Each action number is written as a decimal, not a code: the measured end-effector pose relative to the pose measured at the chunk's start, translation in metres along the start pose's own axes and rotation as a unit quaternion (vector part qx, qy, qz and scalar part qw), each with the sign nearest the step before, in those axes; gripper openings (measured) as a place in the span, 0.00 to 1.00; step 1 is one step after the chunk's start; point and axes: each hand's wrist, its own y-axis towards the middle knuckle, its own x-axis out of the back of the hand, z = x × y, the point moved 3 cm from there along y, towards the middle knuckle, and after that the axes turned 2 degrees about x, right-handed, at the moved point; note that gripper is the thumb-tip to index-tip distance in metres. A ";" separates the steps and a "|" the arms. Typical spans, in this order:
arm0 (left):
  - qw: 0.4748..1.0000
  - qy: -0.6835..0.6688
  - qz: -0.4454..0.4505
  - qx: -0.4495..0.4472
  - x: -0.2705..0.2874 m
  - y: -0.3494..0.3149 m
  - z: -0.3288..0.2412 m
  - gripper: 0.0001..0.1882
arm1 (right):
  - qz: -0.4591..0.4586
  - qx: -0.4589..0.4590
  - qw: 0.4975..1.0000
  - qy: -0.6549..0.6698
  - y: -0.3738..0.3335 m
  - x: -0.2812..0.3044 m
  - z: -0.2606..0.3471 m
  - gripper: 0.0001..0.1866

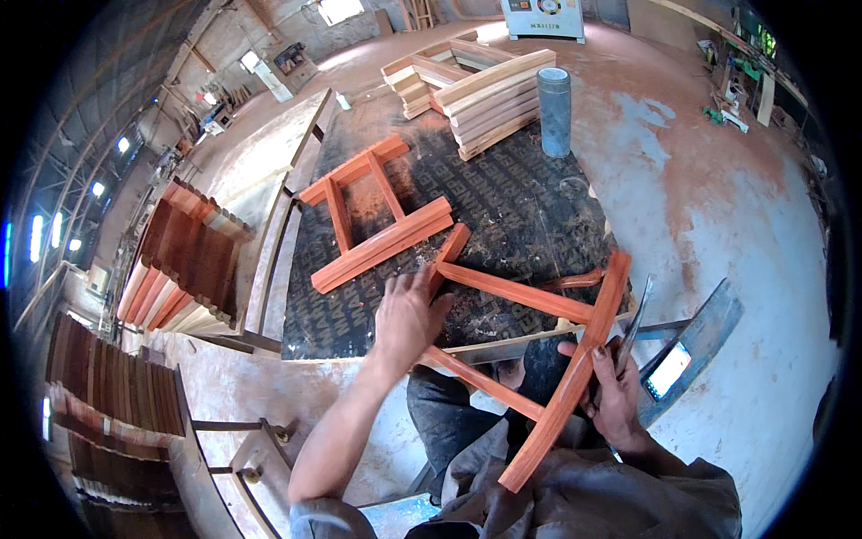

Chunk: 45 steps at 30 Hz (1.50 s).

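Blue canister (555, 117) upright, wooden frame (516, 291) in fingers (606, 370)

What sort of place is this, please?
Probably a woodworking shop: a reddish wooden frame is in the foreground, a pale wood stack stands on the table, and many wooden pieces are piled at the left.
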 end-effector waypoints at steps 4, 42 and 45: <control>0.993 0.041 0.078 0.078 -0.055 0.011 0.043 0.32 | -0.021 -0.005 1.000 -0.014 -0.008 0.007 -0.013 0.17; 0.987 0.123 0.094 0.048 0.211 0.078 0.017 0.26 | 0.000 0.333 0.693 -0.639 0.144 0.023 -0.028 0.13; 0.984 0.046 0.138 0.100 0.205 0.092 0.040 0.34 | 0.059 0.218 0.793 -0.565 0.124 -0.006 -0.013 0.15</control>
